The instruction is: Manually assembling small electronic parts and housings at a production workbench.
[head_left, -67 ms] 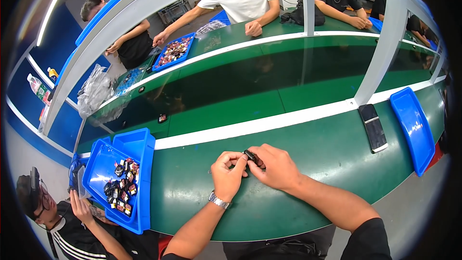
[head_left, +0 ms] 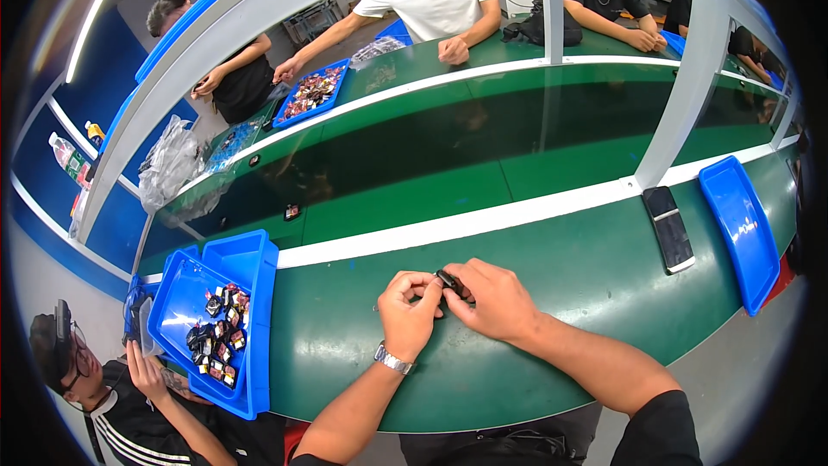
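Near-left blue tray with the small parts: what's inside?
The blue tray holds a loose heap of small black parts, some with reddish or yellowish faces. Anything beneath the top pieces is covered, as is the tray floor there.

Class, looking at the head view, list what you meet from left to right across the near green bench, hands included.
Blue tray of small parts, left hand, small black piece, right hand, flat dark device, second blue tray.
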Action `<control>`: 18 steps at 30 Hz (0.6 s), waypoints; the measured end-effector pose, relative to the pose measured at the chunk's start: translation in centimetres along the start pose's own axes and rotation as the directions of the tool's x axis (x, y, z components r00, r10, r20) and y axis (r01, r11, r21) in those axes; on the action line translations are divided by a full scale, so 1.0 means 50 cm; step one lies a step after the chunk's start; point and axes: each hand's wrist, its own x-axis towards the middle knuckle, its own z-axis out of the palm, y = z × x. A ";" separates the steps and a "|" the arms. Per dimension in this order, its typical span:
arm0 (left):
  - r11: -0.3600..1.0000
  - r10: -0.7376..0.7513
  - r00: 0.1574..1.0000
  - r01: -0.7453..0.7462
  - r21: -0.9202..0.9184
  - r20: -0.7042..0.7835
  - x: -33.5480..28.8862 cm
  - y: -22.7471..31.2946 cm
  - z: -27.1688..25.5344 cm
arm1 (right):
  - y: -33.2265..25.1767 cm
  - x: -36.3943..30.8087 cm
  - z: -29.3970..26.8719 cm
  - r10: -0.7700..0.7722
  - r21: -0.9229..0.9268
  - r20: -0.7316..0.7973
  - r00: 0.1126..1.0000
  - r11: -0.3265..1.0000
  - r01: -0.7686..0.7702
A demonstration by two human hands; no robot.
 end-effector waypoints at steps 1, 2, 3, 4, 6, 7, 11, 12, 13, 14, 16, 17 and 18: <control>0.961 0.207 0.978 -0.203 0.191 -0.002 0.000 -0.002 -0.001 | 0.000 0.000 0.000 -0.015 -0.013 0.004 1.000 1.000 0.015; 0.846 0.400 0.916 -0.384 0.370 0.036 0.000 -0.003 0.000 | -0.002 0.000 -0.001 -0.014 -0.013 0.004 1.000 1.000 0.014; 0.846 0.400 0.916 -0.384 0.369 0.036 -0.001 0.000 0.000 | -0.005 0.000 -0.002 0.012 0.011 -0.003 1.000 1.000 -0.012; 0.748 0.492 0.866 -0.471 0.467 0.085 -0.004 0.008 -0.001 | -0.007 0.001 -0.003 0.038 0.036 -0.010 0.999 0.999 -0.038; 0.564 0.603 0.777 -0.576 0.592 0.182 -0.007 0.023 -0.002 | -0.007 0.002 -0.005 0.056 0.076 0.001 0.998 0.996 -0.056; 0.565 0.602 0.777 -0.577 0.590 0.183 -0.007 0.024 -0.002 | -0.007 0.003 -0.006 0.072 0.115 0.014 0.997 0.991 -0.073; 0.551 0.625 0.760 -0.590 0.590 0.177 -0.009 0.023 -0.003 | -0.019 0.007 -0.014 0.124 0.175 0.030 0.992 0.976 -0.127; 0.564 0.634 0.756 -0.596 0.572 0.162 -0.009 0.022 -0.002 | -0.017 0.007 -0.013 0.134 0.194 0.025 0.991 0.972 -0.137; 0.563 0.634 0.756 -0.596 0.572 0.163 -0.010 0.021 0.000 | -0.016 0.007 -0.012 0.145 0.212 0.020 0.989 0.966 -0.146; 0.572 0.640 0.754 -0.597 0.563 0.150 -0.010 0.020 0.002 | -0.015 0.007 -0.011 0.145 0.213 0.019 0.989 0.966 -0.146; 0.579 0.646 0.751 -0.599 0.554 0.137 -0.012 0.019 0.004 | -0.015 0.008 -0.011 0.157 0.204 0.022 0.987 0.966 -0.159; 0.575 0.644 0.751 -0.602 0.554 0.148 -0.012 0.019 0.004 | -0.015 0.008 -0.011 0.158 0.204 0.021 0.987 0.966 -0.159; 0.570 0.642 0.750 -0.605 0.555 0.159 -0.012 0.019 0.003 | -0.014 0.008 -0.011 0.156 0.188 0.025 0.987 0.969 -0.158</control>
